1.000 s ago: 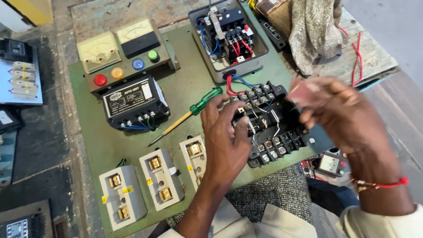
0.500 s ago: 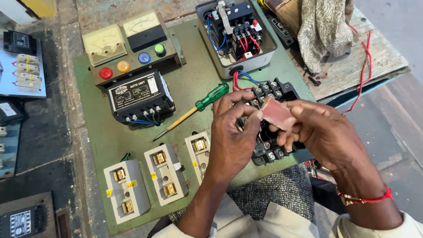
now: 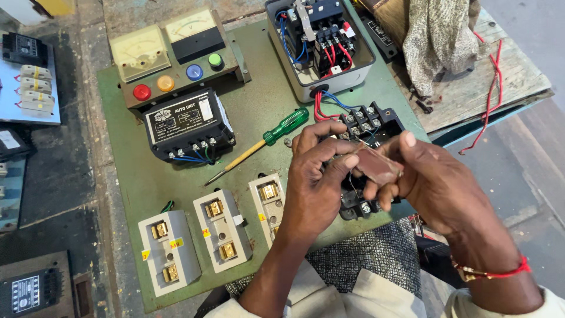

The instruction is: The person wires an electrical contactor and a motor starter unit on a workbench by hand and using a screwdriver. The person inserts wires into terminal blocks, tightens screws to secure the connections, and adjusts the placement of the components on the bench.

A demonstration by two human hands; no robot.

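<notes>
Green panel board [image 3: 259,100] is lying flat across my lap and the workbench, crowded with electrical gear, and I'm looking straight down at it. Up top, two pale meters [image 3: 165,38] are sitting over a row of coloured push buttons [image 3: 176,76], with a black relay unit [image 3: 188,123] just below them. An open grey starter box [image 3: 321,44] is showing its red and blue wiring, and three white fuse holders [image 3: 220,227] are lined up along the near edge. A green-handled screwdriver [image 3: 265,141] is resting on the board, untouched, just beside my left hand.

I'm holding a small flat brownish piece [image 3: 376,166] right over the black contactor [image 3: 368,126]. My right hand [image 3: 438,185] is pinching it between thumb and fingertips, while my left hand [image 3: 315,188] is curling in, its fingers pressing against the piece's near end and steadying it. Both hands are touching each other above the contactor's middle, hiding most of it.

I'm judging this as the fitting or checking stage: the piece is being turned and lined up, not yet seated. The next move, as I read it, is calling for a careful, square alignment over the opening, light pressure only, and keeping clear of the red wires [image 3: 321,109] near the terminals. Whether the slot underneath is free, I cannot tell.
</notes>
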